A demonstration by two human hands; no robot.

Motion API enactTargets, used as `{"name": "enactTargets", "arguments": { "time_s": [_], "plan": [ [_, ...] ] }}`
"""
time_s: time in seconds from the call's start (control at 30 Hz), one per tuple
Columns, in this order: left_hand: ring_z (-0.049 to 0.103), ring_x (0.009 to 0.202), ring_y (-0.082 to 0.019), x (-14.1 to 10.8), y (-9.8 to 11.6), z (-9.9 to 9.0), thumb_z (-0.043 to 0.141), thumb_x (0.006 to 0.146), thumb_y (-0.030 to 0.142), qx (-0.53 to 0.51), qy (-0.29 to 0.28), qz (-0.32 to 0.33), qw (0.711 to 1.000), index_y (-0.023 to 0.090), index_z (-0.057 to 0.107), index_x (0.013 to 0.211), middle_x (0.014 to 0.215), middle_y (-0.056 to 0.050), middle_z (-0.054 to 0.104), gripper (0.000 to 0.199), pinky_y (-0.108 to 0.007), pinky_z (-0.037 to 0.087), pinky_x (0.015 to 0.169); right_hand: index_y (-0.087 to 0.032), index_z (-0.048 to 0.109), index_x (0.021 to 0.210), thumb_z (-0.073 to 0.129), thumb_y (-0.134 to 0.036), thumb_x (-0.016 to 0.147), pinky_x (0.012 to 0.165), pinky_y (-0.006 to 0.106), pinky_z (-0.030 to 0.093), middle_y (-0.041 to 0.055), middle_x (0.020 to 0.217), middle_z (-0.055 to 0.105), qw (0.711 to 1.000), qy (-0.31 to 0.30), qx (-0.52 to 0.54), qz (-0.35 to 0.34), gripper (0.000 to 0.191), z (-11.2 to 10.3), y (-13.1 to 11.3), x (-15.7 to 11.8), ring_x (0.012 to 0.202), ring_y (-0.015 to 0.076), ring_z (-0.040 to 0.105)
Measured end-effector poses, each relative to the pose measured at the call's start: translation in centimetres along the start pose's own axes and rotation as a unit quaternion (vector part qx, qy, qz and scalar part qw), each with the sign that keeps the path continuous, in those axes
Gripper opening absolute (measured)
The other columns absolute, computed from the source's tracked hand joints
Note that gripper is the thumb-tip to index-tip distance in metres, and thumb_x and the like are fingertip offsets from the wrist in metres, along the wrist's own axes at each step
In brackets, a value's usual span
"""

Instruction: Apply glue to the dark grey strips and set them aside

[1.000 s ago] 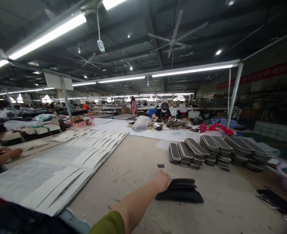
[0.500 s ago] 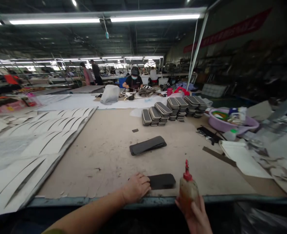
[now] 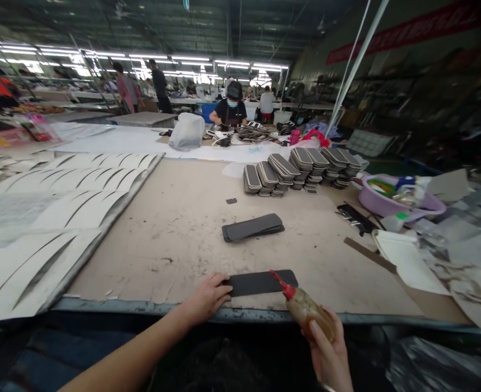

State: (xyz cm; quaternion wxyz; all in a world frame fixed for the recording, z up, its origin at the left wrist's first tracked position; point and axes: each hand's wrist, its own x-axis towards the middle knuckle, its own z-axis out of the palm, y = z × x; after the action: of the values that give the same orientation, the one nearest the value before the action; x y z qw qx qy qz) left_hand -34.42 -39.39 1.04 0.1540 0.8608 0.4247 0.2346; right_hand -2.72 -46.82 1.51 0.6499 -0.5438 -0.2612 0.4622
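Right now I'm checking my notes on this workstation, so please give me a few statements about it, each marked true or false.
The right hand holds a squeeze bottle. True.
The bottle's nozzle is blue. False: it is red.
The left hand touches the nearest black strip at its right end. False: at its left end.
The stacked grey panels lie beyond the overlapping strips. True.
The purple basin is left of the panels. False: it is to their right.
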Motion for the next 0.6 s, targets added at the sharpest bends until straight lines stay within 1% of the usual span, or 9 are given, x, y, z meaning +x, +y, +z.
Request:
{"name": "enactTargets", "arguments": {
  "time_s": [0.17,0.23,0.3,0.33,0.37,0.43,0.5,0.53,0.6],
  "plan": [
    [0.054,0.108,-0.023,3.4,0.4,1.9,0.055,0.091,0.022,-0.046,0.024,0.022,0.998,0.017,0.07,0.101,0.113,-0.012,0.061,0.019,-0.041,0.047,0.098,-0.023,0.05,0.115,0.083,-0.044,0.066,0.077,0.027,0.048,0.0036,0.108,0.057,0.99,0.036,-0.113,-0.082,0.062,-0.4,-0.4,0.1,0.092,0.0194,0.056],
    [0.054,0.109,-0.024,3.8,1.4,2.2,0.058,0.089,0.025,-0.109,0.052,-0.015,0.993,0.016,0.071,0.098,0.116,-0.012,0.061,0.018,-0.044,0.044,0.1,-0.021,0.052,0.113,0.081,-0.047,0.068,0.08,0.031,0.047,0.0045,0.107,0.056,0.972,0.055,-0.188,-0.132,0.059,-0.1,-1.1,-0.3,0.091,0.0206,0.057],
    [0.056,0.106,-0.024,3.8,3.4,2.2,0.064,0.085,0.032,-0.237,0.071,-0.101,0.964,0.016,0.07,0.099,0.114,-0.012,0.062,0.022,-0.045,0.045,0.098,-0.02,0.053,0.112,0.078,-0.047,0.071,0.081,0.034,0.045,0.0064,0.108,0.056,0.943,0.068,-0.253,-0.204,0.056,0.9,-1.9,-0.9,0.092,0.0226,0.056],
    [0.058,0.102,-0.024,3.7,4.7,2.1,0.066,0.082,0.037,-0.334,0.057,-0.154,0.928,0.016,0.069,0.103,0.11,-0.012,0.063,0.029,-0.044,0.047,0.094,-0.019,0.053,0.111,0.077,-0.046,0.072,0.082,0.035,0.045,0.0073,0.108,0.055,0.924,0.069,-0.278,-0.251,0.053,1.6,-2.2,-1.2,0.093,0.0237,0.056],
    [0.06,0.098,-0.023,3.7,6.2,2.0,0.068,0.08,0.041,-0.446,0.026,-0.206,0.871,0.015,0.066,0.108,0.107,-0.012,0.063,0.038,-0.042,0.049,0.088,-0.019,0.054,0.11,0.076,-0.044,0.074,0.084,0.037,0.044,0.0081,0.109,0.054,0.902,0.066,-0.299,-0.304,0.05,2.3,-2.5,-1.4,0.096,0.0248,0.055],
    [0.062,0.094,-0.021,3.8,9.3,1.7,0.072,0.076,0.047,-0.661,-0.064,-0.26,0.702,0.016,0.06,0.119,0.109,-0.013,0.063,0.055,-0.036,0.05,0.081,-0.019,0.054,0.106,0.076,-0.039,0.076,0.086,0.038,0.043,0.0093,0.109,0.053,0.852,0.038,-0.33,-0.405,0.042,3.8,-2.8,-1.8,0.099,0.0259,0.054],
    [0.062,0.095,-0.021,4.3,11.8,1.4,0.076,0.072,0.045,-0.79,-0.085,-0.247,0.554,0.015,0.058,0.12,0.112,-0.014,0.062,0.059,-0.034,0.048,0.082,-0.019,0.056,0.102,0.077,-0.035,0.076,0.087,0.04,0.043,0.0099,0.108,0.052,0.808,-0.004,-0.354,-0.471,0.037,4.9,-2.8,-2.1,0.099,0.0264,0.054],
    [0.062,0.096,-0.021,4.6,12.5,1.2,0.078,0.071,0.04,-0.823,-0.065,-0.233,0.514,0.013,0.06,0.117,0.112,-0.014,0.062,0.056,-0.033,0.047,0.085,-0.02,0.056,0.104,0.077,-0.036,0.076,0.087,0.042,0.043,0.0104,0.109,0.052,0.803,-0.023,-0.362,-0.474,0.039,5.3,-2.7,-2.3,0.1,0.0273,0.054],
    [0.063,0.094,-0.021,5.1,13.1,0.8,0.081,0.068,0.031,-0.839,0.0,-0.209,0.503,0.01,0.063,0.108,0.105,-0.014,0.065,0.049,-0.033,0.046,0.088,-0.021,0.053,0.119,0.077,-0.043,0.075,0.089,0.046,0.044,0.0131,0.118,0.051,0.846,-0.054,-0.346,-0.402,0.055,5.6,-2.6,-2.8,0.107,0.0308,0.052]
  ]
}}
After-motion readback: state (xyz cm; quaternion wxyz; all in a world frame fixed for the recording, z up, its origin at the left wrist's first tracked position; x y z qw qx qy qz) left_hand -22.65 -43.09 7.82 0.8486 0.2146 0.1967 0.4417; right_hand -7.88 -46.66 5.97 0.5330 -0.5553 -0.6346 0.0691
